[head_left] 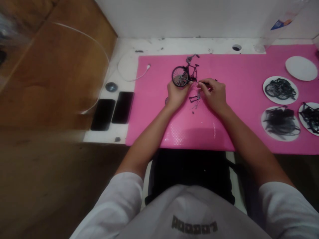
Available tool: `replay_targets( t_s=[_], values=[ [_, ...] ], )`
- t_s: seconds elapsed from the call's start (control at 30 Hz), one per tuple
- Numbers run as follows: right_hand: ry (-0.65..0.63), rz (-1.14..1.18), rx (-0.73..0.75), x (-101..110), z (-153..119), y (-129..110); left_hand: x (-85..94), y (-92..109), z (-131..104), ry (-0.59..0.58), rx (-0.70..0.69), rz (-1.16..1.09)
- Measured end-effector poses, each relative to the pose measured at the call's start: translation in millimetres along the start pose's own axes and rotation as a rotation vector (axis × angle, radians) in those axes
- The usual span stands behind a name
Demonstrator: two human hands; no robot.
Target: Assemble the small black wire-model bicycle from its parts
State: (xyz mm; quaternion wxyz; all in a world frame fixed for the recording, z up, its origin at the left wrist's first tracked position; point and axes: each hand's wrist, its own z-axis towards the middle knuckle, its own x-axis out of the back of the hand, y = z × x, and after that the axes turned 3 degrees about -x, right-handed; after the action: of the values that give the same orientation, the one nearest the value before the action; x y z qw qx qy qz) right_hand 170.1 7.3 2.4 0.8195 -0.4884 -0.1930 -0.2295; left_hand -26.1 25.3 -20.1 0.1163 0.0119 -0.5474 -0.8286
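A black model bicycle (191, 71) with one spoked wheel, a frame, handlebar and saddle stands upright over the pink mat. My left hand (176, 94) is closed round its lower part, beside the wheel (180, 76). From the other side, my right hand (214, 93) pinches a thin part near the rear of the frame; the part is too small to name. Between my wrists lie a small black frame piece (193, 99) and a few grey bits (196, 105). Another small wheel (166, 100) shows partly behind my left wrist.
The pink mat (149, 116) covers most of the white table. At right stand plates with black parts, among them a plate of wheels (267, 94), and a bare plate (301, 68). Two phones (102, 114), a dark round object (111, 87) and a white cable (132, 80) lie at left.
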Motion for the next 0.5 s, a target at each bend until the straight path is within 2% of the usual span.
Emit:
replay_targets(
  t_s=[0.5],
  values=[
    [-0.011, -0.050, 0.007, 1.9, 1.0, -2.7, -0.9, 2.6, 0.2, 0.002, 0.009, -0.004]
  ],
)
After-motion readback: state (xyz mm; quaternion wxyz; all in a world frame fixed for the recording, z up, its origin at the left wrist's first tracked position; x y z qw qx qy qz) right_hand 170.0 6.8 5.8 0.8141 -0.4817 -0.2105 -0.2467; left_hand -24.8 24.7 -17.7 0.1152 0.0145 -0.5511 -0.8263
